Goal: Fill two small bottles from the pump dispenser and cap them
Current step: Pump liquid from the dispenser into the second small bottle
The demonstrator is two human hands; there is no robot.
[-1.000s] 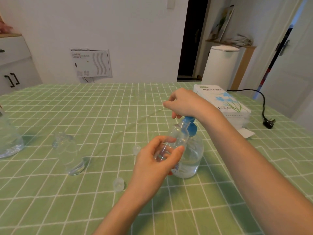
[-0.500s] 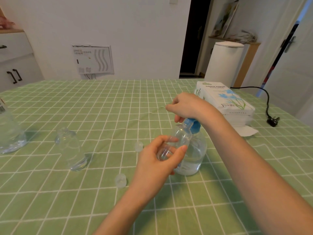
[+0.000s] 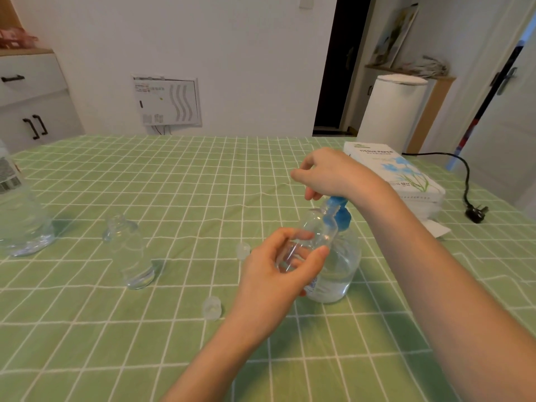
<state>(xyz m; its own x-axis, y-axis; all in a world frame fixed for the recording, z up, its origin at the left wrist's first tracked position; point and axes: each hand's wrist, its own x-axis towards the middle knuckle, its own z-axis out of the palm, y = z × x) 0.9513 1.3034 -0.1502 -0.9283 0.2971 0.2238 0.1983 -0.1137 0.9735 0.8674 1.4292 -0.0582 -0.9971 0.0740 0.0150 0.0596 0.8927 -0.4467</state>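
Our left hand (image 3: 272,274), right hand (image 3: 330,172): both bare; forearms uncovered up to frame edge.

The tablecloth (image 3: 174,184) is light green, crossed by a white grid. The pump (image 3: 340,211) is blue on a clear dispenser (image 3: 339,274), and the standing small bottle (image 3: 130,250) is clear too. The tissue pack (image 3: 406,175) is white with blue flowers on green stems.
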